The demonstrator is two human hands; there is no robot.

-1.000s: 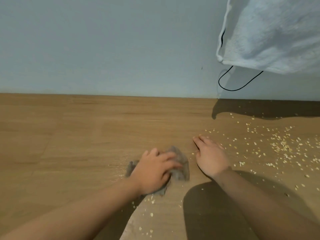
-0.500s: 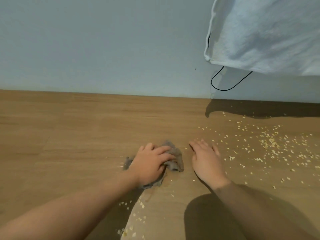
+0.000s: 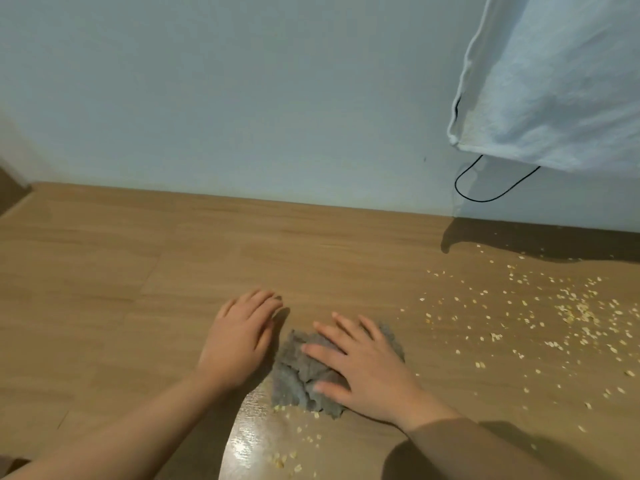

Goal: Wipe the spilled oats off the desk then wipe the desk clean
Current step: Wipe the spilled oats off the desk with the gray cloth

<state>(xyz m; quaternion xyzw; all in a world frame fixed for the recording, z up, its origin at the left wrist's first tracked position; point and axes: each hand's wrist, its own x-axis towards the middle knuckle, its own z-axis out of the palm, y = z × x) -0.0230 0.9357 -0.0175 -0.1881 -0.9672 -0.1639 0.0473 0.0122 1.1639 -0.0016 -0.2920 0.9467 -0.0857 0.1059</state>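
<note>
The right hand [image 3: 363, 367] lies flat on a grey rag [image 3: 298, 374], fingers straight and spread wide, pointing toward eleven o'clock; it curls round nothing, the palm and thumb simply resting on the crumpled cloth. The rag sits on the wooden desk [image 3: 138, 271] a little below the middle of the view, at about five o'clock from centre. Its left half shows, while its right half is hidden under the hand.

The left hand [image 3: 242, 337] lies at nine o'clock from the rag, just beside it, palm down on the bare wood; its fingers are straight and close together, pointing toward one o'clock, and hold nothing. Whether its edge touches the rag cannot be told.

The oats [image 3: 571, 317] are scattered thickly at three o'clock from the rag, out to the right edge of the view; a thinner trail of flakes lies at six o'clock from it, starting at the rag's near edge.

A pale wall [image 3: 242, 98] stands behind the desk at twelve o'clock; a white sheet [image 3: 554, 81] hangs at two o'clock, with a thin black cord [image 3: 485, 199] looping below it.
</note>
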